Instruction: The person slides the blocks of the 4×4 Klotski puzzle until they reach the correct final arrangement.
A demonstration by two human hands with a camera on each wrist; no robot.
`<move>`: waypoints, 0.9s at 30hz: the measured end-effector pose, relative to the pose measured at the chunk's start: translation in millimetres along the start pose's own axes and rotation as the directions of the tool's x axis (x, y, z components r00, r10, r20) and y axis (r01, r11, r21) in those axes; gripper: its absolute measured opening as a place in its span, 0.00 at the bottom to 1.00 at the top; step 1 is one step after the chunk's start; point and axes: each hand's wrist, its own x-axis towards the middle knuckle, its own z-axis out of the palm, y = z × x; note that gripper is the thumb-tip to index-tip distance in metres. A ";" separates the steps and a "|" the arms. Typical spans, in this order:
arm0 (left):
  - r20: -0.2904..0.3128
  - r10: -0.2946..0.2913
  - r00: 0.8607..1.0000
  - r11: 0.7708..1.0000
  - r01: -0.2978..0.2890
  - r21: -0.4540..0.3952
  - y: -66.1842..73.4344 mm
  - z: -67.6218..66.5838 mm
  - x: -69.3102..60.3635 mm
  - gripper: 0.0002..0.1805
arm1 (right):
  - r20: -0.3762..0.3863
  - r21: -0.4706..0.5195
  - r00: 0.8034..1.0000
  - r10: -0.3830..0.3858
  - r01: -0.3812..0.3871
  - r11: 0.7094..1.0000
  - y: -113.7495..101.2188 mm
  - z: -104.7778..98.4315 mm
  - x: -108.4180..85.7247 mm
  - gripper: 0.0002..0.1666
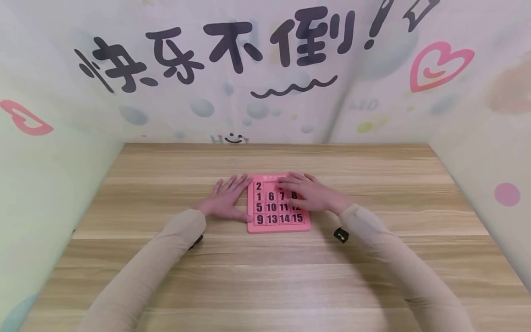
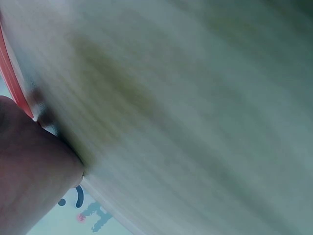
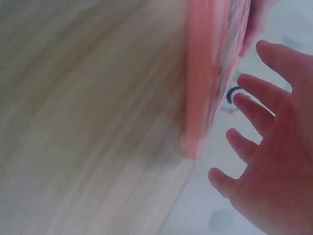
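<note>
A pink number slide puzzle (image 1: 279, 229) lies flat on the table, with several numbered tiles in rows. In the top row a bare slot shows just right of the tile marked 2 (image 1: 259, 186). My left hand (image 1: 224, 199) rests at the puzzle's left side, fingers spread, with thumb and index finger at its edge. Over the right part of the puzzle is my right hand (image 1: 313, 192), its fingers extended and hiding the top right tiles. The right wrist view shows those fingers spread above the puzzle's edge (image 3: 199, 88). Only part of the left hand (image 2: 36, 171) shows in the left wrist view.
The wood-grain table (image 1: 265, 286) runs back to a printed cloth wall (image 1: 178, 120) with dark lettering. Side walls stand at left and right. A small black piece (image 1: 341, 235) is by the right wrist, and another dark piece (image 1: 196, 242) is under the left cuff.
</note>
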 end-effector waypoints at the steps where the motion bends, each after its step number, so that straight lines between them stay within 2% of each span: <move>1: 0.002 0.000 1.000 1.000 0.000 0.002 -0.4 0.5 0.6 0.64 | 0.000 0.001 1.000 -0.011 0.011 1.000 -1.7 0.2 2.8 0.31; 10: 0.009 0.000 1.000 1.000 0.000 0.010 -2.7 2.4 2.6 0.64 | 0.073 -0.049 0.997 -0.039 0.043 0.998 -19.4 7.5 30.7 0.31; 16: 0.014 -0.003 1.000 1.000 0.003 -0.002 -2.9 2.3 1.7 0.64 | 0.107 -0.069 0.994 -0.019 0.026 0.997 -25.2 9.3 41.6 0.31; 20: 0.014 -0.006 1.000 1.000 0.006 0.004 -2.8 2.0 1.9 0.64 | 0.088 -0.065 0.996 -0.012 0.018 0.998 -19.7 9.4 35.1 0.31; 27: -0.008 0.005 1.000 1.000 -0.005 -0.005 0.0 2.8 1.3 0.64 | 0.040 -0.093 0.999 0.033 -0.029 0.995 -1.6 8.3 8.1 0.30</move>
